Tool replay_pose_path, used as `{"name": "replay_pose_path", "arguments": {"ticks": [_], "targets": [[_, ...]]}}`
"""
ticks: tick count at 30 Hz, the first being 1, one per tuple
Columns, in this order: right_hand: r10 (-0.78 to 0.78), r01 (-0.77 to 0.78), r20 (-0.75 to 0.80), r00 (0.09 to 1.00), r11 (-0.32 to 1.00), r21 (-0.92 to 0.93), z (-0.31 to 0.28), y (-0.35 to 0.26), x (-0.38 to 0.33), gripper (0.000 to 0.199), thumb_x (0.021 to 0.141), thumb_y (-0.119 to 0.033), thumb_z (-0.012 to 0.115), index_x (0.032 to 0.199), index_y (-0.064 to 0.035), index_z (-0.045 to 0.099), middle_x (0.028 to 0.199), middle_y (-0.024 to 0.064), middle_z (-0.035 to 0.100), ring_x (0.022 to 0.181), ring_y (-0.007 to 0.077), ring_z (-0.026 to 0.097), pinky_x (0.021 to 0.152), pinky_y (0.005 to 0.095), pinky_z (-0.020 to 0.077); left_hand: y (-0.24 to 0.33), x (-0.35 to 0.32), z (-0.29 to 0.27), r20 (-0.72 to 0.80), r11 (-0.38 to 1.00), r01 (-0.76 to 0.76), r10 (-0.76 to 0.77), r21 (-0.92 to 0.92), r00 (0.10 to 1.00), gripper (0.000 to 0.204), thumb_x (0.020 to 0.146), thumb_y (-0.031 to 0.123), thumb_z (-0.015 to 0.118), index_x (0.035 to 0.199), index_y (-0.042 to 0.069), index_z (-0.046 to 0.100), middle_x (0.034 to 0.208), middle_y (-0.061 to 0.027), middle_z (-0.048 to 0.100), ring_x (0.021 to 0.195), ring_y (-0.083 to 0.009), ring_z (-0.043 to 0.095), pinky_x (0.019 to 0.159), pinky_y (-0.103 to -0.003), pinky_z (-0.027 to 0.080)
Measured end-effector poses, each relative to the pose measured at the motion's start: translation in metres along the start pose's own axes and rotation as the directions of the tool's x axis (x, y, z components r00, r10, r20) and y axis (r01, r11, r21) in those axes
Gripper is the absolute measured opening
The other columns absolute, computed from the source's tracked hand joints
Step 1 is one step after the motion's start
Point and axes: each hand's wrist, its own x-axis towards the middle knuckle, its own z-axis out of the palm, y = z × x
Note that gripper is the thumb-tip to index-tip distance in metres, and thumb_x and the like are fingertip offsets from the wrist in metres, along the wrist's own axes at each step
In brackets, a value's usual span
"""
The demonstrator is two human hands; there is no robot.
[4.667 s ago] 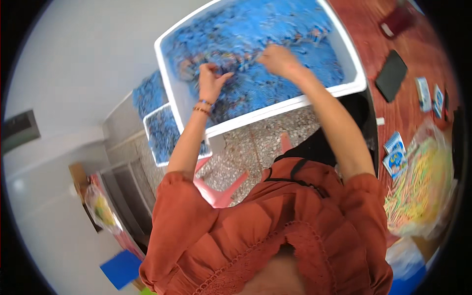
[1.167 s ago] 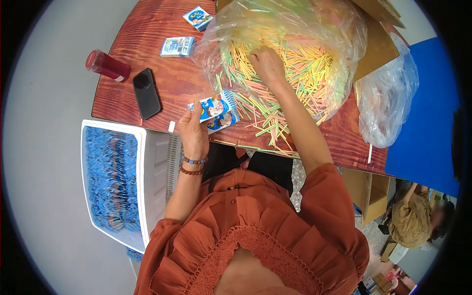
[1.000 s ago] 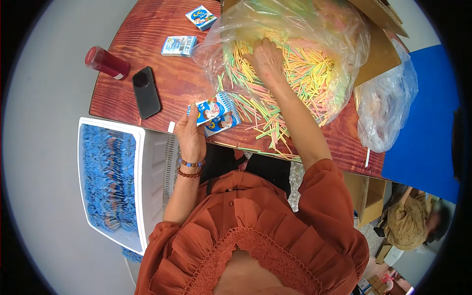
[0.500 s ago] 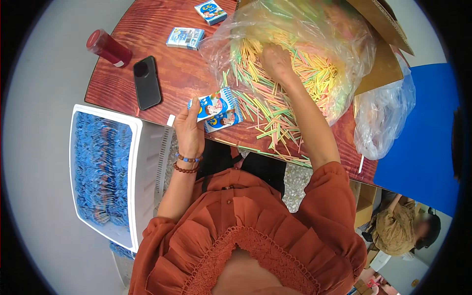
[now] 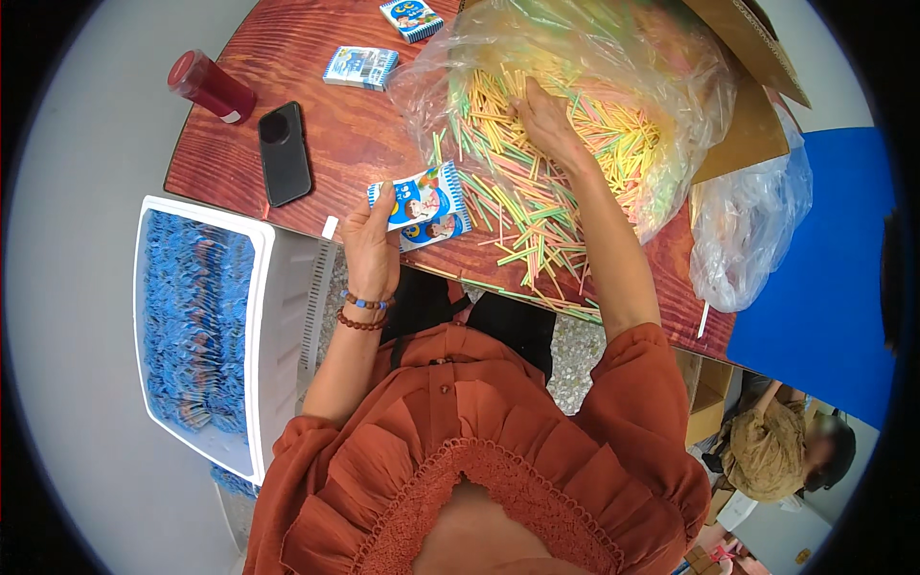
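Note:
My left hand (image 5: 368, 240) is closed on small blue-and-white packets (image 5: 425, 196), two of them overlapping, pinched between thumb and fingers over the table's near edge. My right hand (image 5: 544, 120) reaches into a big heap of thin pastel sticks (image 5: 623, 144), yellow, green and pink. Its fingers curl round some yellow sticks at the heap's left side; how many they hold is hidden. A clear plastic bag (image 5: 565, 38) spreads round the heap, and loose sticks (image 5: 541, 235) spill from its mouth toward me.
Stacked packets (image 5: 360, 67) and another stack (image 5: 412, 17) lie on the red wooden table (image 5: 225, 172). A black phone (image 5: 286, 155) and a red bottle (image 5: 213, 86) are at left. A white bin (image 5: 264, 335) holds many blue packets. Right are a cardboard box (image 5: 743, 144), crumpled bag (image 5: 738, 240) and another person (image 5: 771, 446).
My right hand has shifted slightly up and turned, with yellow sticks now showing at its fingertips. My left hand keeps its packets and has barely moved.

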Motion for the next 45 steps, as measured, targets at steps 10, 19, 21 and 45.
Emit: {"name": "replay_pose_path", "arguments": {"ticks": [10,19,21,45], "targets": [[0.147,0.140,-0.197,0.969,0.326,0.935,-0.003,0.000,-0.017,0.015,0.097,-0.018,0.049,0.099,-0.0046,0.053,0.089,0.0052,0.063,0.088,0.0155,0.059,0.084,0.0310,0.0456,0.006,-0.002,0.004,0.006,0.999,0.039,-0.039,-0.009,0.999,0.019,0.094,0.018,0.061,0.095,0.000,0.066,0.093,-0.0047,0.069,0.083,-0.0104,0.065,0.075,-0.027,0.052],[0.033,0.080,-0.214,0.976,0.863,0.498,0.036,0.003,-0.037,0.027,0.099,-0.026,0.048,0.102,0.0000,0.051,0.098,0.0122,0.064,0.094,0.0208,0.059,0.088,0.0340,0.0440,0.003,-0.004,0.014,0.054,0.994,0.102,-0.101,-0.028,0.993,0.018,0.096,0.018,0.058,0.097,0.002,0.065,0.097,-0.0061,0.069,0.086,-0.0124,0.066,0.078,-0.028,0.053],[-0.039,0.117,-0.207,0.977,0.919,0.377,0.038,0.006,-0.035,0.028,0.099,-0.027,0.047,0.101,0.0002,0.051,0.099,0.0132,0.064,0.095,0.0213,0.059,0.089,0.0343,0.0435,0.000,-0.004,0.013,0.064,0.997,0.076,-0.074,-0.031,0.995,0.019,0.096,0.019,0.058,0.096,0.002,0.065,0.096,-0.0063,0.069,0.085,-0.0124,0.065,0.078,-0.029,0.053],[0.111,0.600,-0.642,0.759,0.265,0.755,-0.009,-0.111,-0.079,0.016,0.102,-0.022,0.041,0.106,-0.0063,0.041,0.085,0.0082,0.056,0.089,0.0313,0.066,0.112,0.0546,0.0236,-0.024,0.008,0.054,0.180,0.994,0.092,-0.080,-0.063,0.980,0.022,0.096,0.022,0.058,0.089,0.003,0.065,0.087,-0.0042,0.067,0.076,-0.0111,0.060,0.065,-0.025,0.047]]}}
